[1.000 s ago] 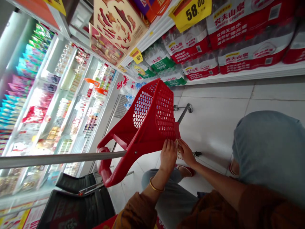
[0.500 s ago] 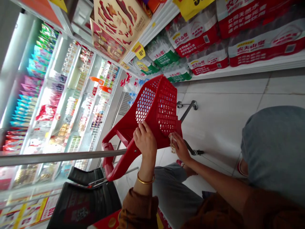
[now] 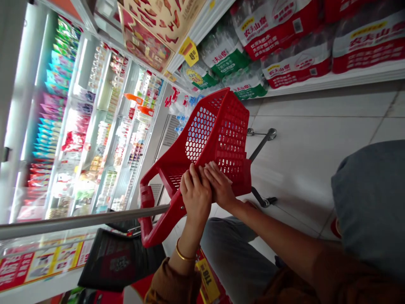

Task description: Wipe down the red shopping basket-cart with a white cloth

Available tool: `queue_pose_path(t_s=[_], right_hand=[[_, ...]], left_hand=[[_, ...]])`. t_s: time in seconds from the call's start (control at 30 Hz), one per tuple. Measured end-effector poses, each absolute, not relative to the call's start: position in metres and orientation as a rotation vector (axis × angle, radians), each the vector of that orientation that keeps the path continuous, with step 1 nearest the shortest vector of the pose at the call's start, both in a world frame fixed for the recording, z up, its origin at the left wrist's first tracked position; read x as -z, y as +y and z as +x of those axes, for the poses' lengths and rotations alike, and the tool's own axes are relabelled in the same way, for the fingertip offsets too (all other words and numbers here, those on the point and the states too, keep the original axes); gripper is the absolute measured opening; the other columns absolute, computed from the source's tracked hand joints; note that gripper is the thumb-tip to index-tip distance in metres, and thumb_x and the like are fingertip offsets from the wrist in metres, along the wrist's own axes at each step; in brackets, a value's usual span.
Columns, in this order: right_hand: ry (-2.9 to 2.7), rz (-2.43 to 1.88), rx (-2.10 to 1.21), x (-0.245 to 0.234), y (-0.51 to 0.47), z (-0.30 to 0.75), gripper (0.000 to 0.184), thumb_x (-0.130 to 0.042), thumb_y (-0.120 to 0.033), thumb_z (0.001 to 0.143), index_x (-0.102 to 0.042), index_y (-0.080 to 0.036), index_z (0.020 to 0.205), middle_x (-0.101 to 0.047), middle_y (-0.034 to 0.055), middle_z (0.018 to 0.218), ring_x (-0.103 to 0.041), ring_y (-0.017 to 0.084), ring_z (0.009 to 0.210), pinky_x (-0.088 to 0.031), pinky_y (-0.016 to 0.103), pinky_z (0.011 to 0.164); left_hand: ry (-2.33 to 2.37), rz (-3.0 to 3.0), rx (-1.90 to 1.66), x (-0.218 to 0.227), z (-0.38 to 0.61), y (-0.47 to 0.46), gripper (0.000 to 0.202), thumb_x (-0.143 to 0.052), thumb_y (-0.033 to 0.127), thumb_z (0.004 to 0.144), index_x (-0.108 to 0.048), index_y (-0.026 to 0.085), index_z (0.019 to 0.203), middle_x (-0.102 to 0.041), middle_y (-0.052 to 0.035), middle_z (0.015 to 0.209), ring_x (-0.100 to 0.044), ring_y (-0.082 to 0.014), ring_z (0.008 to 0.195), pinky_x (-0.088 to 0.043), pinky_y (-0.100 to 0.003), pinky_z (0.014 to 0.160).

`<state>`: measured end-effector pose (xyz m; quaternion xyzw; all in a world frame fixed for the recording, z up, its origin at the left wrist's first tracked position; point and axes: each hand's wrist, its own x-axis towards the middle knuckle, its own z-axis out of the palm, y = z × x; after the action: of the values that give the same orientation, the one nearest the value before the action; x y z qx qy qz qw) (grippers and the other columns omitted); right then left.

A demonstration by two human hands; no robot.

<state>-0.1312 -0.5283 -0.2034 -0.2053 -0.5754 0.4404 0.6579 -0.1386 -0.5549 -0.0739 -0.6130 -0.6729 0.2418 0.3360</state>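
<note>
Beside a brightly lit refrigerated display point(image 3: 104, 126) in a shop aisle, a red perforated plastic shopping basket point(image 3: 218, 139) sits tilted on a metal-framed cart, its long grey handle bar point(image 3: 79, 221) running off toward the display. Both hands have changed since the earlier views: the right hand point(image 3: 218, 183), which was pinching a small pale packet at the basket's edge, now lies open on the basket's near side with its fingers extended, and the packet no longer shows anywhere. Whether it went into the basket, I cannot tell. The left hand point(image 3: 196, 196), with a gold bangle point(image 3: 182, 253) at its wrist, has moved in against the right, its fingers slightly curved over the same plastic and holding nothing visible. Shrink-wrapped packs of bottled water point(image 3: 284, 38) line the shelf above the pale floor tiles point(image 3: 310, 169).
</note>
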Motion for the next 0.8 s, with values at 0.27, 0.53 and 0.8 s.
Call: queue_pose_path(t_s=[0.27, 0.53, 0.8], right_hand=[[-1.596, -0.403, -0.979, 0.230, -0.531, -0.123, 0.058, -0.032, -0.015, 0.100, -0.012, -0.031, 0.152, -0.034, -0.0012, 0.155, -0.012, 0.018, 0.148, -0.026, 0.044, 0.122], [-1.636, -0.345, -0.950, 0.248, -0.532, -0.110, 0.056, -0.034, -0.013, 0.100, -0.018, -0.029, 0.151, -0.035, 0.0004, 0.154, -0.012, 0.019, 0.147, -0.027, 0.043, 0.121], [-1.538, -0.381, -1.063, 0.282, -0.543, -0.107, 0.052, -0.035, -0.016, 0.101, -0.025, -0.034, 0.149, -0.036, -0.0004, 0.154, -0.016, 0.018, 0.147, -0.027, 0.047, 0.120]], left_hand=[[-1.758, -1.615, -0.612, 0.075, -0.143, -0.564, 0.040, -0.046, 0.017, 0.093, -0.053, 0.020, 0.133, -0.047, -0.0235, 0.143, -0.049, -0.0367, 0.127, -0.044, -0.056, 0.098], [-1.716, -1.607, -0.688, 0.076, -0.142, -0.564, 0.041, -0.048, 0.018, 0.093, -0.052, 0.020, 0.133, -0.044, -0.0265, 0.144, -0.049, -0.0393, 0.126, -0.043, -0.058, 0.096], [-1.724, -1.612, -0.650, 0.078, -0.147, -0.564, 0.045, -0.055, 0.017, 0.090, -0.051, 0.022, 0.134, -0.043, -0.0262, 0.145, -0.048, -0.0398, 0.127, -0.043, -0.059, 0.097]])
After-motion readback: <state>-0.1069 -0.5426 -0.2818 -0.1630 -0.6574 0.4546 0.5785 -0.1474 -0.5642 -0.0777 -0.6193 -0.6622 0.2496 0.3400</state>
